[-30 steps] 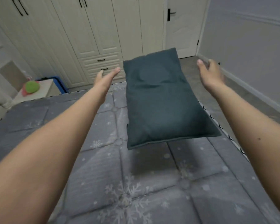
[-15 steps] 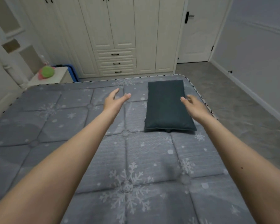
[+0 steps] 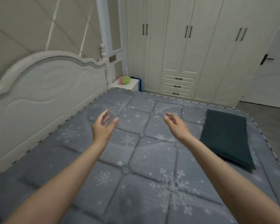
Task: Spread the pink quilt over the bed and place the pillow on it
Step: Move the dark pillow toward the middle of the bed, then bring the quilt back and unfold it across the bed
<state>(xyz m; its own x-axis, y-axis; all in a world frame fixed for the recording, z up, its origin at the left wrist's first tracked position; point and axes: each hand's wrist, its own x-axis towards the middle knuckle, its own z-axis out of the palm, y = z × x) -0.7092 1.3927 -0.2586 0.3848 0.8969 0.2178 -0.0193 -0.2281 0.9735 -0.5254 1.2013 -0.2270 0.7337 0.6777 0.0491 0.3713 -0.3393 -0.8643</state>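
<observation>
A dark teal pillow lies flat on the far right part of the bed, near its corner. The bed shows a grey mattress with snowflake print. My left hand hovers above the mattress's middle, fingers relaxed, holding nothing. My right hand hovers level with it, also open, a short way left of the pillow and not touching it. No pink quilt is in view.
A cream padded headboard runs along the bed's left side. Beyond the bed stand a white nightstand with a green and pink toy, a cream wardrobe with drawers, and a door at right. Grey floor lies right of the bed.
The pillow left my hands and landed on the bed. My view has since swung left toward the headboard, and both hands have moved left, away from the pillow.
</observation>
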